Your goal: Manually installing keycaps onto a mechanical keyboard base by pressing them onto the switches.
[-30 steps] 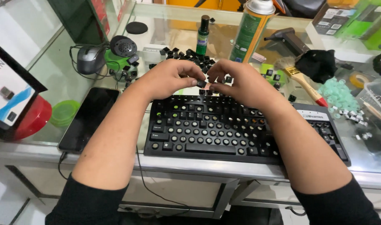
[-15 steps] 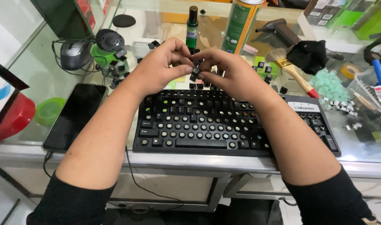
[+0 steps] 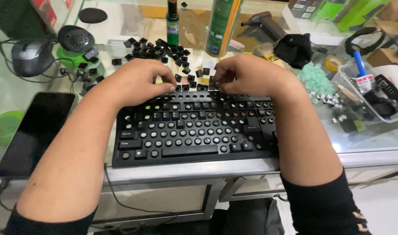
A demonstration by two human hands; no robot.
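Observation:
A black keyboard lies on the glass counter with most of its keycaps off, so the round switch stems show. My left hand hovers over its top left edge, fingers curled down onto a loose keycap row; whatever is under the fingertips is hidden. My right hand is over the top middle edge and pinches a small black keycap. A pile of loose black keycaps lies just beyond both hands.
A dark phone lies left of the keyboard, with a mouse behind it. A spray can and a small bottle stand at the back. A black cloth, pale green rubber domes and a clear plastic box sit to the right.
Both hands were together around one keycap above the keyboard. They have since come down to its top edge and moved slightly apart. The view has shifted closer.

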